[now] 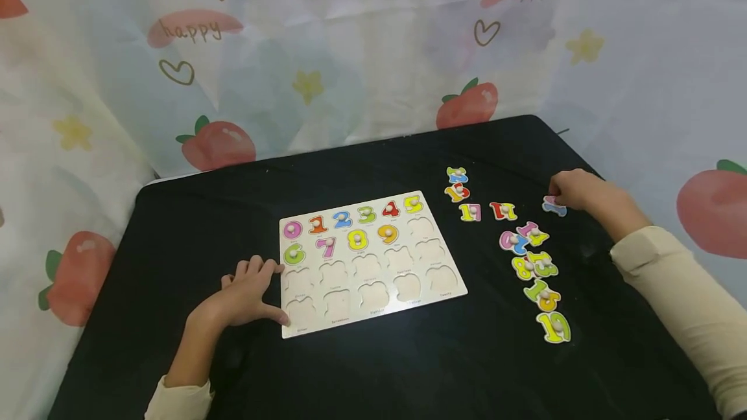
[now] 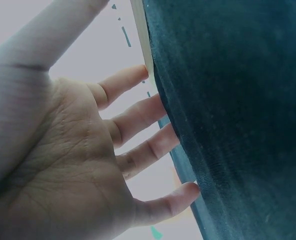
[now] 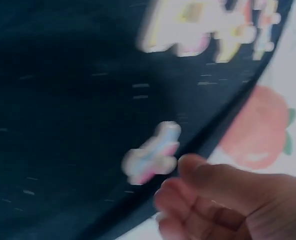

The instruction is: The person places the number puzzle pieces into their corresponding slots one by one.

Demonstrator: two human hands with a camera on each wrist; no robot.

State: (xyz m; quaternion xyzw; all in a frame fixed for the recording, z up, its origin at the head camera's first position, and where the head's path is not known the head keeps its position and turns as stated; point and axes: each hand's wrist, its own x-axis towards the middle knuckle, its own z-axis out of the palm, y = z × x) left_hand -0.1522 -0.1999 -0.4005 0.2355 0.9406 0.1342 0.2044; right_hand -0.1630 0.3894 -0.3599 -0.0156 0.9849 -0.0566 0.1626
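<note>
A wooden number puzzle board [image 1: 373,264] lies flat in the head view, with colourful single digits set in its upper rows and bare recesses below. At its left edge, my left hand [image 1: 248,293] rests with fingers spread, thumb by the near corner. The left wrist view shows that hand's palm [image 2: 63,150] and extended fingers. Far right, my right hand [image 1: 574,190] reaches over a blue-and-pink number piece [image 1: 554,206]. In the right wrist view the thumb and loosely bent fingers are right beside that piece's knob [image 3: 165,165], with the piece blurred.
Several two-digit number pieces with knobs lie right of the board, among them a seventeen [image 1: 469,212], an eleven [image 1: 503,211] and a nineteen [image 1: 553,328]. Some overlap. A black cloth [image 1: 408,361] covers the table; a printed curtain [image 1: 373,83] hangs behind.
</note>
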